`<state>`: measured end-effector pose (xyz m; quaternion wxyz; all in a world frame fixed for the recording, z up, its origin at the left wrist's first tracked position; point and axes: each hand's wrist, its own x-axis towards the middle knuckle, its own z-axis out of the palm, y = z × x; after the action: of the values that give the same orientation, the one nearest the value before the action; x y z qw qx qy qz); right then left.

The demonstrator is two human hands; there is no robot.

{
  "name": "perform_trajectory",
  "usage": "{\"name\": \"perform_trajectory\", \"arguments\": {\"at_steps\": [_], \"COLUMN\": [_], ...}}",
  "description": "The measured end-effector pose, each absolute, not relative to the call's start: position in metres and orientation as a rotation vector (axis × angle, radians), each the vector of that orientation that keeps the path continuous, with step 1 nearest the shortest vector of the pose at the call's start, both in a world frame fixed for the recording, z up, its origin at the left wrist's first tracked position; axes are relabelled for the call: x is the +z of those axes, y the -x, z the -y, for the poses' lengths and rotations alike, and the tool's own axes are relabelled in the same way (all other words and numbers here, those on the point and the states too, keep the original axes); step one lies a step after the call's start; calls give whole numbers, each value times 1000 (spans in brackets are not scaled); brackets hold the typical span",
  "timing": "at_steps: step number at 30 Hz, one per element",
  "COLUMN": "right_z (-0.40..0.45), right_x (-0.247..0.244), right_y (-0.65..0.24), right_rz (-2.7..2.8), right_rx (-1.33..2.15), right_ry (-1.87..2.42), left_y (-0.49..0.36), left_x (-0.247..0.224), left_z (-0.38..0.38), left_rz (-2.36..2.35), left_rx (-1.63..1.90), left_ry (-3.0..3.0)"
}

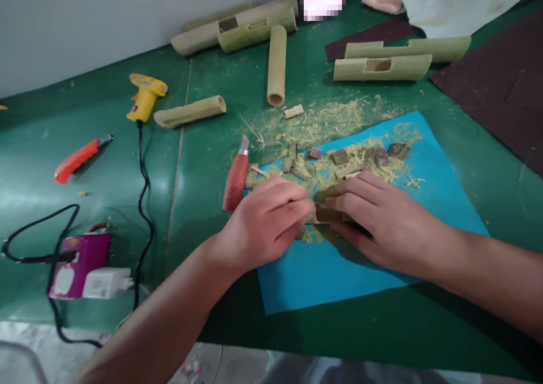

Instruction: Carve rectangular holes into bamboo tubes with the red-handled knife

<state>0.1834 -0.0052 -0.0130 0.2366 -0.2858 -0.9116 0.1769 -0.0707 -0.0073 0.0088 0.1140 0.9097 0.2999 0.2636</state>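
Note:
Over a blue sheet (297, 288), a bamboo piece with a rectangular opening (328, 214) lies crosswise between my hands, mostly covered by them. My left hand (271, 220) is closed at its left end, fingers pressed together; whether a small item is also in the fingers is hidden. My right hand (382, 220) grips the right part, with fingers over the top and the thumb below. Shavings and brown chips (339, 156) lie just beyond my hands. A red-handled knife (236, 181) rests left of the sheet, blade pointing away.
Cut bamboo tubes (276, 64) lie at the back, two more (407, 69) at the back right. On the left are a yellow glue gun (145, 98) with its black cable, an orange cutter (78, 159), and a purple box (80, 264) beside a white adapter (106, 283).

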Motion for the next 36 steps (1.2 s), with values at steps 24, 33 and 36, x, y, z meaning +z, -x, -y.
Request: {"name": "perform_trajectory", "arguments": {"at_steps": [24,33,36], "right_z": [6,8,8], "right_x": [-14,-17,-17], "right_y": [-185,-186,-186], "right_rz": [2501,2485,2473], "right_rx": [560,490,455], "right_ry": [842,838,830], "left_y": [72,85,84], "left_x": [12,7,6], "left_z": [8,3,6], "left_rz": [-932,-1100,-1132], "left_rx": [734,1074,1185], "left_ry": [-2708,-2661,-2666]}}
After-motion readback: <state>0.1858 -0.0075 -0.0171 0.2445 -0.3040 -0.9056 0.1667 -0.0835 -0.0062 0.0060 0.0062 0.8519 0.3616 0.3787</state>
